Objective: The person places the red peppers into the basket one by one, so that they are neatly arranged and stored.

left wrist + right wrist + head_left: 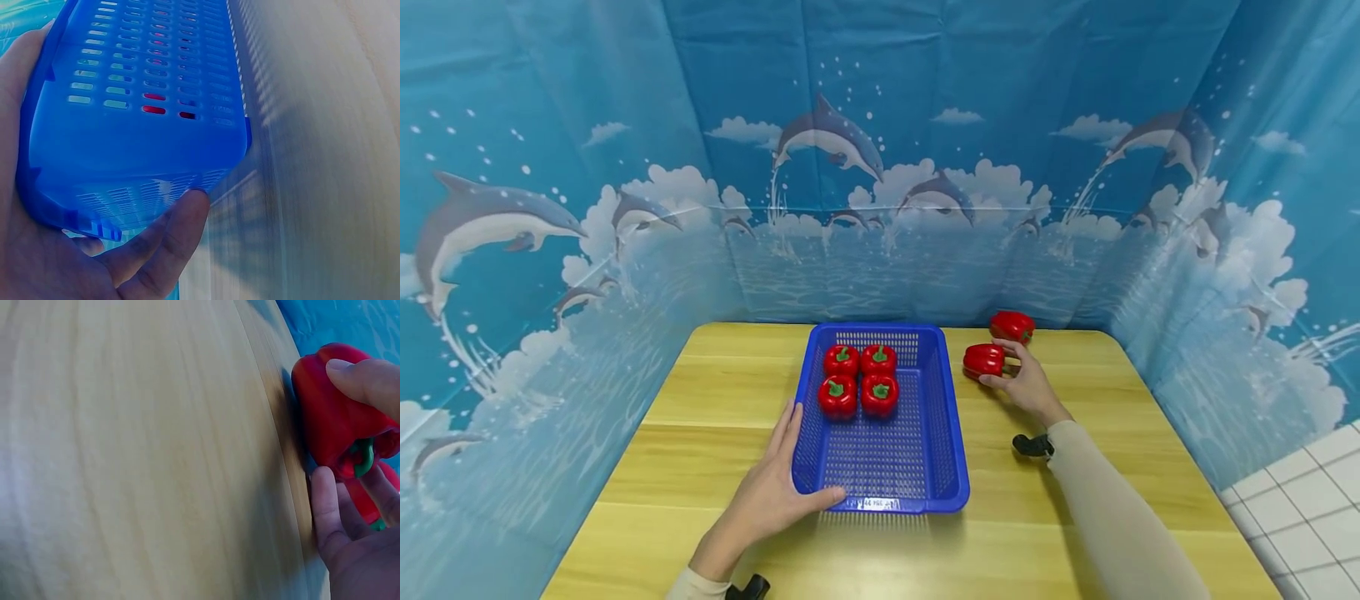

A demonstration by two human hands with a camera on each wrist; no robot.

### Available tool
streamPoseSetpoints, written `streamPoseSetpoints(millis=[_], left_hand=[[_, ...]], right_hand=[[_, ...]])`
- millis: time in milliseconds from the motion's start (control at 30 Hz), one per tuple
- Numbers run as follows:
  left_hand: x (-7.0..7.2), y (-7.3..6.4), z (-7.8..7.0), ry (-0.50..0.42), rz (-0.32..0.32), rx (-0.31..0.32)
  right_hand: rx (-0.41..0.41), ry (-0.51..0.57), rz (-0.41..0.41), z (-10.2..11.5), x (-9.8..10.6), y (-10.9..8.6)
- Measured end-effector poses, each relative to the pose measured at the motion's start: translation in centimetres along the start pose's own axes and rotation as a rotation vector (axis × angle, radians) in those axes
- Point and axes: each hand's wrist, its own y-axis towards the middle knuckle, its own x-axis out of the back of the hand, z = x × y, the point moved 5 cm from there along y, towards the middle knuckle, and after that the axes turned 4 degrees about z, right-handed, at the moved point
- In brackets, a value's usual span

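Note:
A blue perforated plastic basket (917, 433) stands on the table, with several red bell peppers (859, 382) grouped in its far left part, green stems up. My left hand (775, 487) holds the basket's near left corner, thumb along the front rim and fingers against the left side; the left wrist view shows the fingertips on the slotted wall (137, 150). To the basket's right, my right hand (1026, 383) grips another red bell pepper (982, 361) lying on its side. In the right wrist view the thumb presses on that pepper (325, 412), its stem toward the palm.
One more red bell pepper (1012, 325) lies behind the right hand, at the table's far edge. The wooden table (700, 450) meets a blue dolphin-print curtain (887, 267) at the back and sides. White tiles (1300, 500) show at the lower right.

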Motion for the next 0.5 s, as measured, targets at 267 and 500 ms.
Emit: streamPoseSetpoints(millis=[267,500], left_hand=[[0.09,0.02,-0.1,-0.006,0.001,-0.007],[0.17,-0.19,-0.1,-0.006,-0.005,-0.006]], right_hand=[[-0.01,-0.011,-0.01,0.02,-0.33,-0.2],[-0.007,-0.022,-0.022,0.5,-0.5,-0.81]])
